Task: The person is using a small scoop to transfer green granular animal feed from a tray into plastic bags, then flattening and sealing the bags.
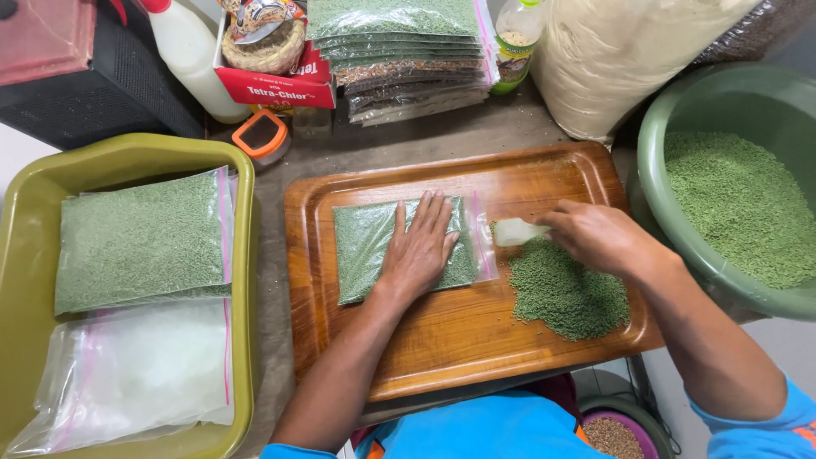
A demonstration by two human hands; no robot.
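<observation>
An olive tub (246, 280) at the left holds a pellet-filled bag (140, 242) above empty clear bags (136, 374); on the wooden tray (442, 340) lies a zip bag (365, 246) of green pellets; the left hand (419, 248) presses flat on it, fingers spread; the right hand (595, 238) is closed around a white scoop (517, 231) at the bag's mouth, above a loose pellet heap (568, 293); the tray's near half is bare; a green basin (663, 153) at the right holds more pellets.
</observation>
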